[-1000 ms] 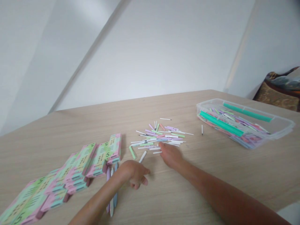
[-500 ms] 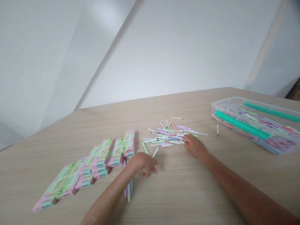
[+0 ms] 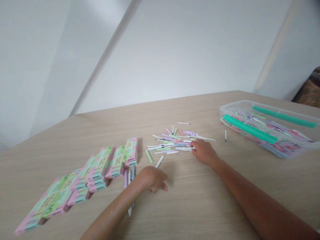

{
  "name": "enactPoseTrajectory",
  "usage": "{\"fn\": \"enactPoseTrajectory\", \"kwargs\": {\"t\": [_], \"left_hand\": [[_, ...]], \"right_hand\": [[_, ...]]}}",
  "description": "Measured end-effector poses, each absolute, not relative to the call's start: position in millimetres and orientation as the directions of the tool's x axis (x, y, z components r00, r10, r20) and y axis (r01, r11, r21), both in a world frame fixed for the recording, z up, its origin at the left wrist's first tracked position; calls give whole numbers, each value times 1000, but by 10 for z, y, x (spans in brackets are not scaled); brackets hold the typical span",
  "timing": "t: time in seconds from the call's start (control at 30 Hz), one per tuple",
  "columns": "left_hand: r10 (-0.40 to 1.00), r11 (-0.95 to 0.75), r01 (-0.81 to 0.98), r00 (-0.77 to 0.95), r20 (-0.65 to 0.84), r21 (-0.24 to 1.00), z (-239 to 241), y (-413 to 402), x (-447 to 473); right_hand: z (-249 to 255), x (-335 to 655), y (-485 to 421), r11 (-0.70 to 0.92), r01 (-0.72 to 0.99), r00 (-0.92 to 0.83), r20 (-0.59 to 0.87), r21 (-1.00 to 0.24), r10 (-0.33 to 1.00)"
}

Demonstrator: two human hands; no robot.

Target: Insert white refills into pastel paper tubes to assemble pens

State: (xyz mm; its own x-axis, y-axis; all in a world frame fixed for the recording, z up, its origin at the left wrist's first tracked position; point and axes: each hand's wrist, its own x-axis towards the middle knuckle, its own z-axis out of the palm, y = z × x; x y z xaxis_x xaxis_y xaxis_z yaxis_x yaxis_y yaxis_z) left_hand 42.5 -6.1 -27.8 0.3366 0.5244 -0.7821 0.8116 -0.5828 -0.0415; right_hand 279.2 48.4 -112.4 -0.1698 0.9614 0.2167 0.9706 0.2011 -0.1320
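Observation:
My left hand (image 3: 155,180) hovers over the table at front centre, fingers loosely bent and a little apart, with no object visible in them. Just beyond it lies a white pen part (image 3: 160,161), its near end hidden by the hand. Several pens (image 3: 126,179) in lilac, white and blue lie side by side, partly covered by my left forearm. My right hand (image 3: 203,151) reaches to the right end of a loose pile of pen parts (image 3: 172,145), thin refills and pastel caps or barrels. Its fingertips are closed together there; what they pinch is too small to make out.
Pink and green printed boxes (image 3: 100,163) lie in an overlapping row at left. At right stands a clear plastic box (image 3: 310,145) with teal strips, full of pastel pen parts. A single refill (image 3: 225,135) lies before it. A pale wall (image 3: 175,50) rises behind the table.
The view has shifted slightly right. My left hand has drawn a little toward me and rightward, away from the white pen part. My right hand stays at the pile's right end.

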Motion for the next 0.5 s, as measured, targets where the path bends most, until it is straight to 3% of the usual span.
{"fn": "enactPoseTrajectory", "kwargs": {"t": [0.2,0.5], "left_hand": [[568,-579,815,385,-727,-21,-56,-366,613],[578,-565,825,390,-717,-6,-51,-438,589]], "right_hand": [[-1155,2757,454,193,974,-164,223,-116,961],[-827,2876,522,141,982,-81,397,-124,914]]}}
